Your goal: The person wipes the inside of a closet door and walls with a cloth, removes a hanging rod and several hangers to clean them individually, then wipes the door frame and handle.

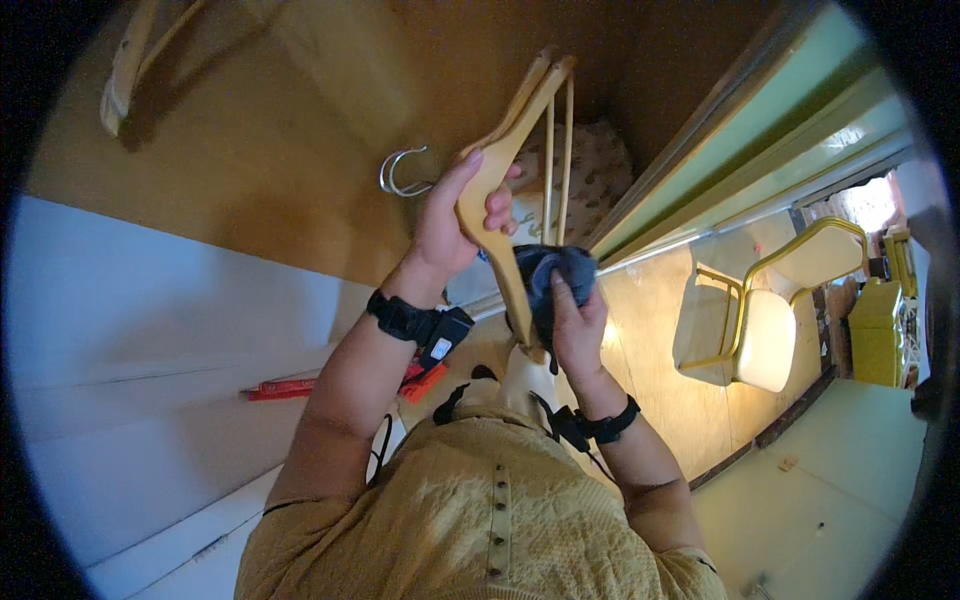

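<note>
My left hand (457,214) grips wooden clothes hangers (495,176) near their middle; at least two overlap, with their metal hooks (397,172) pointing left. The hangers stand at a slant, their far ends away from me. In my right hand (576,322) is a bunched dark cloth (559,274), held beside the near end of the hangers. That end reaches down towards my waist. The cloth partly hides what lies behind it.
A wooden panel (300,172) lies beyond my hands, with another wooden hanger (116,97) at upper left. A patterned cloth (600,172) lies in the dark recess. Sliding door edges (750,142) run along the right, past which a gold-framed chair (765,337) stands. A red object (281,388) is at left.
</note>
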The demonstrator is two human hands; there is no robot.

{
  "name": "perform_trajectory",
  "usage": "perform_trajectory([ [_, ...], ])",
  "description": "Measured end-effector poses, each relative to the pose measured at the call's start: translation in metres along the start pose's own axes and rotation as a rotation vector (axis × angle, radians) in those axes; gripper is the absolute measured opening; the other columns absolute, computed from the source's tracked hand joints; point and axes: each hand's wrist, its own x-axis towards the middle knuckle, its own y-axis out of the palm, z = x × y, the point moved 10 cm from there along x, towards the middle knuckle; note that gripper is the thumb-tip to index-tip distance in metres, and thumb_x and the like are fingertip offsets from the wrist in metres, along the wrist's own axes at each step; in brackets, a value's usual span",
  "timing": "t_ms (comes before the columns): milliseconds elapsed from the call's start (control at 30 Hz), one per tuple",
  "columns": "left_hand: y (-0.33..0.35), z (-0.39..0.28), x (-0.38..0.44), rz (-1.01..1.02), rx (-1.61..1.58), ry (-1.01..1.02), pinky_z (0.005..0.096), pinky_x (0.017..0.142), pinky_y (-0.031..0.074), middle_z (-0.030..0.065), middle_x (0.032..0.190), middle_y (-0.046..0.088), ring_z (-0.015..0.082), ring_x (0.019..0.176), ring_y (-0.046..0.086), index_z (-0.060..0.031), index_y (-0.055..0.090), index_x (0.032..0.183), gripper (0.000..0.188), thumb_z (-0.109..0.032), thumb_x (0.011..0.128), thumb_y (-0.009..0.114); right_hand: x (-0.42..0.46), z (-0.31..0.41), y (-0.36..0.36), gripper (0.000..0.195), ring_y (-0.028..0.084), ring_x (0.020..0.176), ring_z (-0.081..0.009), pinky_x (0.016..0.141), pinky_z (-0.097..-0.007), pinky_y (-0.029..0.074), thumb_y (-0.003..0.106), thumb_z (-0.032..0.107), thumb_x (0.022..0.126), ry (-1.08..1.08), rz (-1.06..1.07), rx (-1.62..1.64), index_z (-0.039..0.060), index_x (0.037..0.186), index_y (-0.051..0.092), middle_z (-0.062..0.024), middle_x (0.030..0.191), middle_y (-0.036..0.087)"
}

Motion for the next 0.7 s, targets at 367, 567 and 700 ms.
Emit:
perform_trajectory([
  [367,0.002,0.045,-0.038,-0.093,0.106,0.01,0.024,0.062,0.045,-0.002,0.085,0.058,0.009,0.066,0.054,-0.009,0.06,0.125,0.057,-0.06,0.104,0.045,0.047,0.112,0.092,0.053,0.058,0.124,-0.0352,0.118,-0.0527,0.033,0.062,0.04,0.085,-0.819,0.454,-0.559,0.0044,0.125,0.062,-0.0158,0.124,0.065],
  [567,0.017,0.053,-0.065,0.151,0.244,-0.137,0.025,0.059,0.037,-0.0042,0.071,0.046,0.0069,0.058,0.042,0.0014,0.05,0.135,0.087,-0.076,0.099,0.032,0.109,0.107,0.049,0.043,0.058,0.118,-0.0377,0.116,-0.0535,0.035,0.065,0.035,0.08,-0.953,0.332,-0.828,0.0044,0.111,0.066,-0.0169,0.116,0.065],
  [700,0.006,0.059,-0.073,0.154,0.153,-0.168,0.026,0.059,0.039,-0.0039,0.071,0.047,0.0068,0.058,0.044,0.0008,0.05,0.136,0.091,-0.079,0.097,0.029,0.119,0.11,0.041,0.042,0.055,0.12,-0.0415,0.114,-0.0547,0.036,0.065,0.029,0.079,-0.897,0.184,-0.81,0.0032,0.113,0.065,-0.0197,0.119,0.063],
])
